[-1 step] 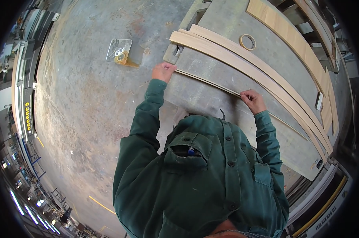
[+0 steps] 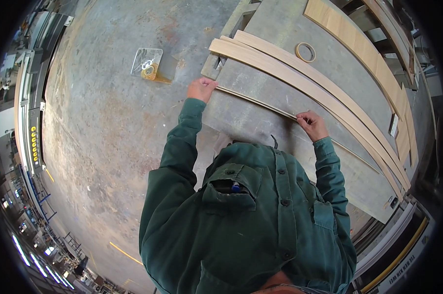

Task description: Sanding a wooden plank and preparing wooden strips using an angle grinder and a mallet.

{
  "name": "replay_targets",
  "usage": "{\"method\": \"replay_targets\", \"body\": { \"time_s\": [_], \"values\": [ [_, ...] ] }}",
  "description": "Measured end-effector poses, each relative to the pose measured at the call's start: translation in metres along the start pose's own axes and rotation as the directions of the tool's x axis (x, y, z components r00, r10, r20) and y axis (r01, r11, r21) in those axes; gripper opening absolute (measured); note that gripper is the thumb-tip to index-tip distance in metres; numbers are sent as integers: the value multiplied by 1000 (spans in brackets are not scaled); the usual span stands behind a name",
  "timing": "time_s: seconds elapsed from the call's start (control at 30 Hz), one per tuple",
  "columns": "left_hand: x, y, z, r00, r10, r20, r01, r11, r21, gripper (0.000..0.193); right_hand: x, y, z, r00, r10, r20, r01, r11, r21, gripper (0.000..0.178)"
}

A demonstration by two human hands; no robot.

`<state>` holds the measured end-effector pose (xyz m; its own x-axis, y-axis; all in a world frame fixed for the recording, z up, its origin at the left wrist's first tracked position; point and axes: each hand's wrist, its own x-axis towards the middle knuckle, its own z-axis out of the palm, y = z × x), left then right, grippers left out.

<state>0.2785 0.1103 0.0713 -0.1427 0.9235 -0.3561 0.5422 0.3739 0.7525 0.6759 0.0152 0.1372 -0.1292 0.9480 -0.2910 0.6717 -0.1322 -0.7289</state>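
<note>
Unmoved since earlier: left hand and right hand pinch one strip; bare table past its far edge; one tape roll.

lower right: pale capital lettering on a dark panel | left side: row of yellow marks on a dark machine, tbh can't make out if it's writing

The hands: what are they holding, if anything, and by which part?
A thin strip: the left hand pinches its left end, the right hand pinches it farther along.
</note>
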Motion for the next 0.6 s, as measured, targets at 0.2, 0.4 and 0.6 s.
{"method": "replay_targets", "body": {
  "time_s": [0.2, 0.4, 0.6],
  "values": [
    [1, -5, 3, 1000, 24, 0, -24, 1000, -8, 26, 0, 0, 1, 1000, 2, -25, -3, 1000, -7, 15],
    [1, -5, 3, 999, 46, -3, -46, 998, -40, 24, 1, 3, 1, 1000, 5, -27, -6, 1000, -19, 15],
    [-3, 2, 1, 999, 50, -13, -50, 999, -16, 26, 2, 2, 0, 1000, 4, -30, -5, 1000, -19, 14]
  ]
}}
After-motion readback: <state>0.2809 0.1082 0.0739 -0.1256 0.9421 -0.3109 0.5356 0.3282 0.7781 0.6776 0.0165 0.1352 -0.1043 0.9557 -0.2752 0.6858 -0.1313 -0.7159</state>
